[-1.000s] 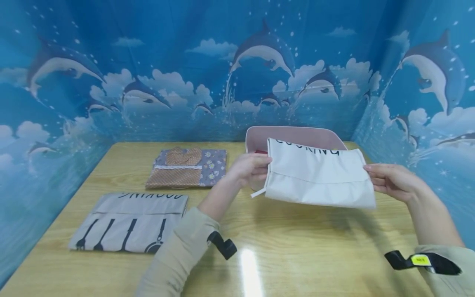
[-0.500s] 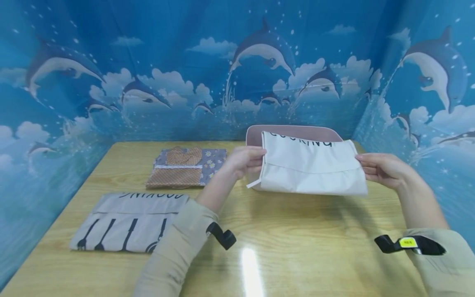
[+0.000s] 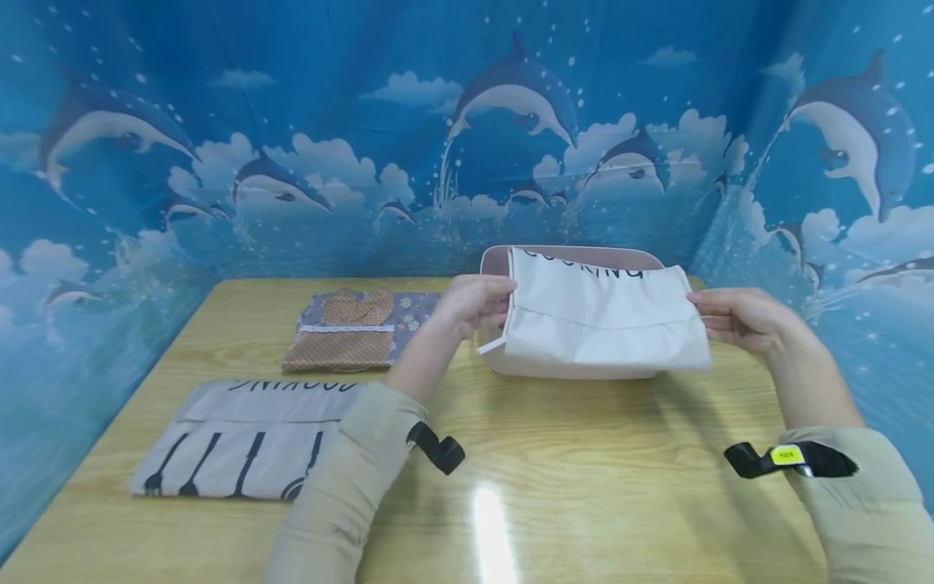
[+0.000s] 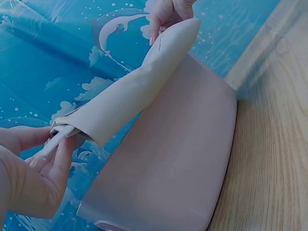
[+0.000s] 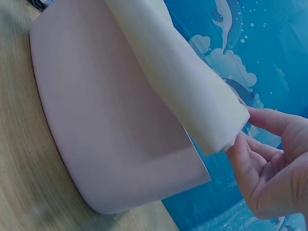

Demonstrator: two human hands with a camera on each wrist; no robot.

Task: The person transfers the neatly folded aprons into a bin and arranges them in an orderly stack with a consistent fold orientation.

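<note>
A folded white apron with black "COOKING" lettering hangs level between my hands, over the opening of a pink bin. My left hand pinches its left edge, where a white strap sticks out. At the opposite edge, my right hand grips the cloth between thumb and fingers. In both wrist views the apron's rounded fold passes above the bin's front wall. Most of the bin's inside is hidden behind the apron in the head view.
Left on the wooden table lies a grey folded apron printed with black utensils. Behind it is a floral folded apron with a brown dotted pocket. A blue dolphin curtain encloses the back and sides.
Both hands have carried the white apron away from me and slightly left, from in front of the bin to over its opening. The two aprons on the table stayed put.
</note>
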